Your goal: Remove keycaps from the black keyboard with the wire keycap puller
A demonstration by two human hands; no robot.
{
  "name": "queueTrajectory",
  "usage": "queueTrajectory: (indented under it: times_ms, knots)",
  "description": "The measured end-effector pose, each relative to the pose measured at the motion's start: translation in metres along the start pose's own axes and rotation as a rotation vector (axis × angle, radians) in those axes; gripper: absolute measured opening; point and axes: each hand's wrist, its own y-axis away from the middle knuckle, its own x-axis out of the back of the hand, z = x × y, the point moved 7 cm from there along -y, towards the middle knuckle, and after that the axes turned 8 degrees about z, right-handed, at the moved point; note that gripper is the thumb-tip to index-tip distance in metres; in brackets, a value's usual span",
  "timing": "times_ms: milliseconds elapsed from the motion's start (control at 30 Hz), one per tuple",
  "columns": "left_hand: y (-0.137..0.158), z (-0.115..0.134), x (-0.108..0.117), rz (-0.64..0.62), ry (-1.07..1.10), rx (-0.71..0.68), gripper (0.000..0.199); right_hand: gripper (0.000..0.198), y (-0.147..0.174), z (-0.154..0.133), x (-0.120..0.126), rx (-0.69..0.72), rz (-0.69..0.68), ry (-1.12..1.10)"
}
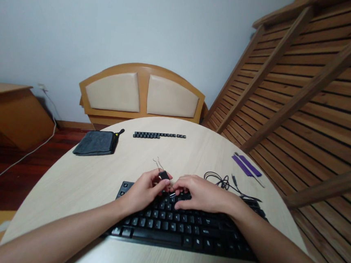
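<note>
A wire keycap puller (163, 174) with a black handle is pinched in my left hand (146, 189); its two bent wire prongs point up and away from the keyboard. My right hand (199, 193) is bent over the upper rows of a black keyboard (161, 224), right beside the left fingertips. Its curled fingers close at a small keycap (172, 194) with a bright edge, though the exact grip is partly hidden. Both forearms cross the front of the keyboard, and my hands cover part of its top rows.
Removed black keycaps (155, 135) stand in two rows at the table's far side. A dark grey pouch (96, 143) lies left. To the right are a coiled black cable (220, 180) and purple strips (248, 165) with a thin tool. A slatted wooden panel (303, 110) leans along the right.
</note>
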Motion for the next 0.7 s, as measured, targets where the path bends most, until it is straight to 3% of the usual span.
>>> queueTrajectory:
  times_ms: [167, 700]
  knots:
    - [-0.0002, -0.0013, 0.0015, 0.03, -0.069, -0.013, 0.016, 0.038, 0.0096, -0.0024, 0.0045, -0.061, -0.017, 0.063]
    - [-0.0003, 0.0015, -0.0011, -0.017, -0.141, -0.02, 0.026, 0.021, 0.009, -0.0027, -0.0003, -0.003, 0.013, 0.117]
